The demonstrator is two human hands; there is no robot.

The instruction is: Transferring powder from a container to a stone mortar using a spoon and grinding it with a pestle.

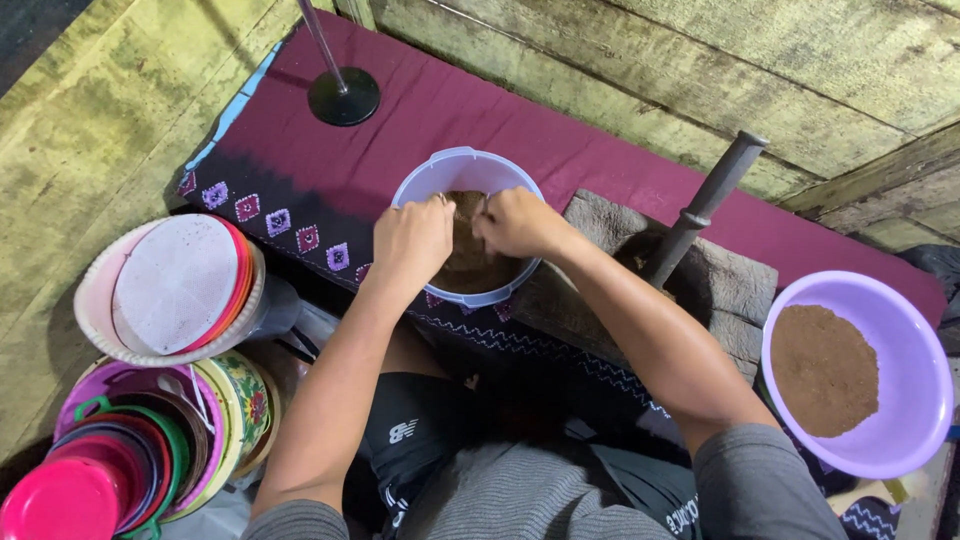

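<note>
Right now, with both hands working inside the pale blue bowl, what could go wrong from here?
The pale blue bowl appears to sit against the stone mortar on the maroon cloth; pressing with the left hand and right hand might tip it and spill the brown mass. The dark pestle leans in the mortar beside the right forearm, so an elbow move could knock it over. The purple basin of brown powder lies close to that elbow.

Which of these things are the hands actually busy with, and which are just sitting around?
In use: left hand and right hand, both in the pale blue bucket of brown material.

Lying about: purple basin of brown powder, stone mortar, pestle, stacked plates.
</note>
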